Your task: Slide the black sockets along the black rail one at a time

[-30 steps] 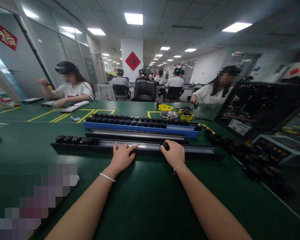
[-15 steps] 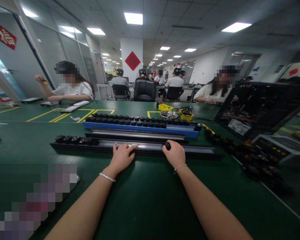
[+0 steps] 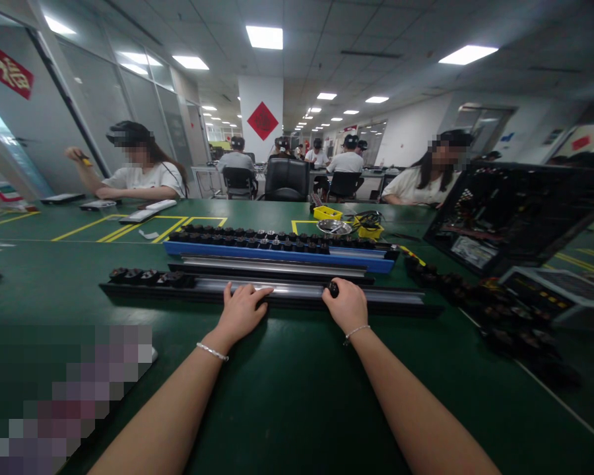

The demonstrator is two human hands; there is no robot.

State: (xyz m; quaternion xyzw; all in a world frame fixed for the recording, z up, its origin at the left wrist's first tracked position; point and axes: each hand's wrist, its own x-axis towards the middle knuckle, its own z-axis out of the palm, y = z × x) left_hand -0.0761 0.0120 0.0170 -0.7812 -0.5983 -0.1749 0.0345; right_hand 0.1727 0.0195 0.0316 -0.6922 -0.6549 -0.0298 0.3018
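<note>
Surface (image 3: 277, 402), one: green, running beneath everything listed here.
Computer case (image 3: 519, 204), one: black, open-sided, tilted, toward the surface's far right corner.
Near rail (image 3: 297, 300), one: black, with a silvery channel, lying lengthwise in front of me, its ends pointing to the surface's left and right edges. A short row of black blocks (image 3: 151, 277) sits at its left end.
Blue rail (image 3: 277, 255), one: parallel, closer to the surface's far edge, bearing black blocks along most of its length.
Thin rail (image 3: 277, 266), one: silvery, between those two.
Loose black parts (image 3: 534, 340), a heap: toward the surface's right edge, beside a grey box (image 3: 571, 290).
My left hand (image 3: 242, 313): fingers loosely spread, resting on the near rail around its middle.
My right hand (image 3: 349, 307): thumb and fingers pinching a black piece at the near rail, right of its middle.
Metal dish (image 3: 334, 227), one: near the far edge, beyond the blue rail.
Yellow tray (image 3: 327, 212), one: just past the dish.
Black piece (image 3: 333, 289), one: small, rounded, partly hidden by my right fingers, over the silvery channel.
</note>
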